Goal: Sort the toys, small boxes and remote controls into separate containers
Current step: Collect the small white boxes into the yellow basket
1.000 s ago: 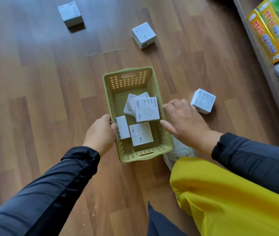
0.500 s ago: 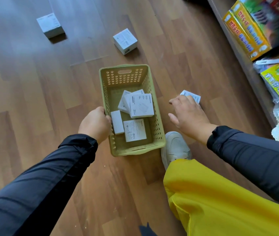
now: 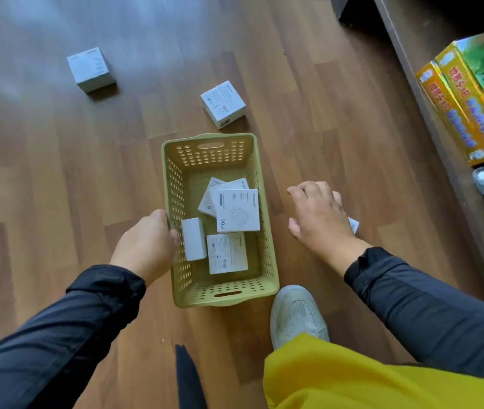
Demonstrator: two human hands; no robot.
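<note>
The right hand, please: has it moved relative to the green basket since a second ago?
Yes. The right hand left the green basket rim, moving rightward onto a small white box.

**What we can read**

We read "20w" on the topmost white box (image 3: 237, 210) in the green basket (image 3: 270, 249). We see small print on the other boxes and large characters on the colourful toy cartons (image 3: 468, 104), but we cannot make them out.

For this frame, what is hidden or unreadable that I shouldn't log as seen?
All head view:
- White box under the right hand: mostly covered by the hand; grip unclear.
- Left hand fingers on the basket wall: hidden behind the rim.
- Small print on the boxes in the basket: too small.
- Colourful toy boxes: cut off at the right edge.
</note>
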